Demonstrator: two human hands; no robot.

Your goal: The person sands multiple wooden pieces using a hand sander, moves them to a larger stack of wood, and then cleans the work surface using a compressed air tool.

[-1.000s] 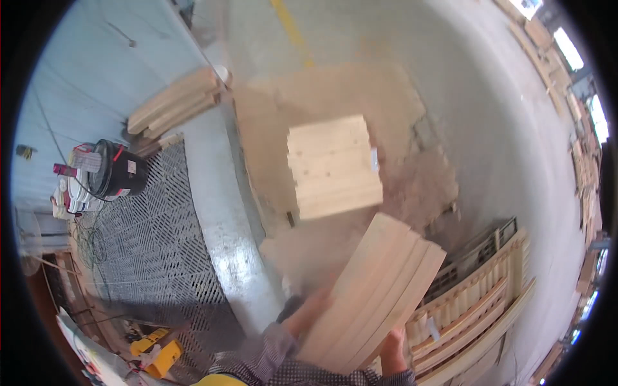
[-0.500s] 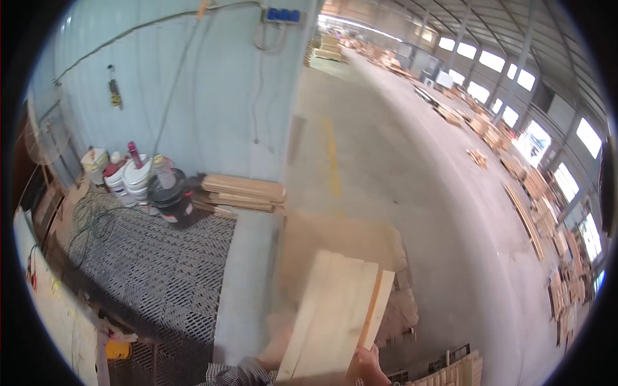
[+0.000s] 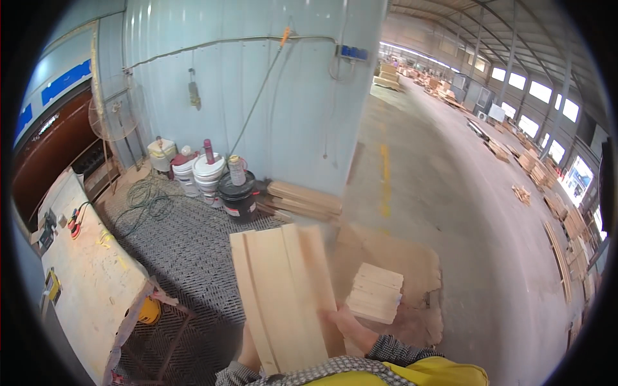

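Note:
I carry a bundle of pale wooden boards point(image 3: 283, 293) flat in front of my chest, its long side pointing away from me. My left hand point(image 3: 249, 350) is under the bundle's near left edge, mostly hidden by the wood. My right hand point(image 3: 347, 325) grips the bundle's near right edge, thumb against the side. To the right of the bundle, a low stack of short boards point(image 3: 376, 293) lies on a sawdust-covered patch of floor point(image 3: 412, 257).
A pale workbench point(image 3: 84, 276) with small tools stands at the left on a metal grating floor point(image 3: 180, 257). White and black buckets point(image 3: 212, 180) and longer planks point(image 3: 302, 199) lie by the blue-grey wall point(image 3: 257, 96). A long concrete hall point(image 3: 450, 161) with wood piles stretches right.
The view has swung up and left, from the floor stack to the wall and workbench. The board bundle stays in both hands and now points straight ahead.

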